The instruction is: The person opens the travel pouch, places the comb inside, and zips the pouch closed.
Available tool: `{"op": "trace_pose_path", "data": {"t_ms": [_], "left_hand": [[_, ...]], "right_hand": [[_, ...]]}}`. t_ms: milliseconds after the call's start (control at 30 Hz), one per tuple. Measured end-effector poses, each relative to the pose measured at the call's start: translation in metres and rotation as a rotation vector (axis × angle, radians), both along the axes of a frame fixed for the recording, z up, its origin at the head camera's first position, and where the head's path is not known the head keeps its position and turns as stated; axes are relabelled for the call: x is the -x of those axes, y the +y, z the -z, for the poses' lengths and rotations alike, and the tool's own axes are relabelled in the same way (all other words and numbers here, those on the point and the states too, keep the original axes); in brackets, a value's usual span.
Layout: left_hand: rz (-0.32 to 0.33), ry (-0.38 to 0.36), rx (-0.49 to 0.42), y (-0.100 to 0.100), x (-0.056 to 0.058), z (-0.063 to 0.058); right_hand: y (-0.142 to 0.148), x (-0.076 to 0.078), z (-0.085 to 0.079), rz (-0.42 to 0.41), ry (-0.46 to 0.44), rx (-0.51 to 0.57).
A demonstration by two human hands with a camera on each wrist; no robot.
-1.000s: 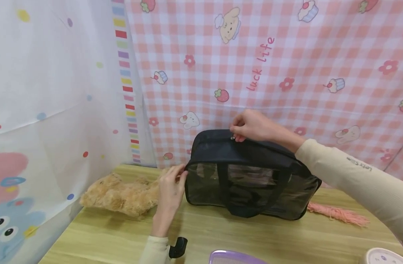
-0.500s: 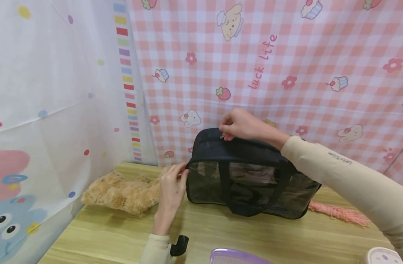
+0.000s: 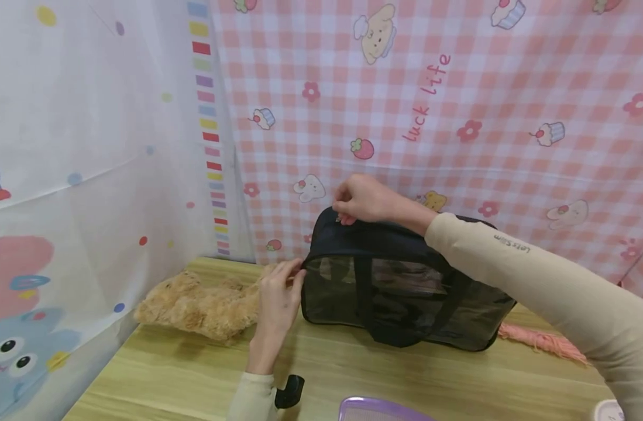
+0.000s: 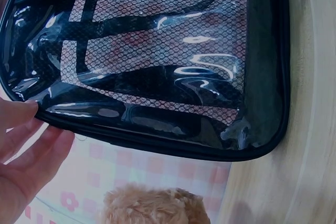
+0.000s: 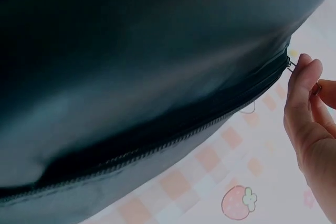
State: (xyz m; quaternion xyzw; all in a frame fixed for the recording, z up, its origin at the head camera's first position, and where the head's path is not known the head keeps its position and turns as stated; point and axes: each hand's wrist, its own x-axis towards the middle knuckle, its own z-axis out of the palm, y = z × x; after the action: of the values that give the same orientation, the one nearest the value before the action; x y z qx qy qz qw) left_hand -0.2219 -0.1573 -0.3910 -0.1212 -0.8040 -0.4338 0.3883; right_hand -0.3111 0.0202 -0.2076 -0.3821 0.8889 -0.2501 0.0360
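Observation:
A black bag (image 3: 332, 292) with see-through panels and a hanging strap handle stands upright on the table. My right hand (image 3: 365, 199) is at the left part of its top and pinches the zipper pull (image 5: 317, 88) between thumb and fingers. Behind the slider, the zipper (image 5: 173, 141) lies parted, with a dark gap along it in the right wrist view. At the bag's left side edge, my left hand (image 3: 279, 298) grips the piped seam (image 4: 105, 139) between thumb and fingertips. Mesh shows through the clear panel in the left wrist view.
A tan plush toy (image 3: 200, 307) lies left of the left hand. Pink yarn (image 3: 542, 340) lies at the bag's right. Near the front edge are a purple-rimmed object (image 3: 384, 409) and a round white item (image 3: 609, 411). A checked pink curtain (image 3: 300, 140) hangs behind.
My right hand has slid left along the bag's top with the zipper pull. The left hand keeps its grip on the bag's edge. The head view has shifted slightly.

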Motion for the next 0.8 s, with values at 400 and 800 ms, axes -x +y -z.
{"op": "trace_pose_path", "data": {"t_ms": [400, 800], "left_hand": [[0.013, 0.008, -0.013, 0.001, 0.001, 0.0], [0.016, 0.015, -0.011, -0.001, 0.0, 0.002]], "right_hand": [[0.003, -0.004, -0.003, 0.05, -0.019, -0.012], [0.019, -0.014, -0.007, 0.017, -0.05, 0.031]]}}
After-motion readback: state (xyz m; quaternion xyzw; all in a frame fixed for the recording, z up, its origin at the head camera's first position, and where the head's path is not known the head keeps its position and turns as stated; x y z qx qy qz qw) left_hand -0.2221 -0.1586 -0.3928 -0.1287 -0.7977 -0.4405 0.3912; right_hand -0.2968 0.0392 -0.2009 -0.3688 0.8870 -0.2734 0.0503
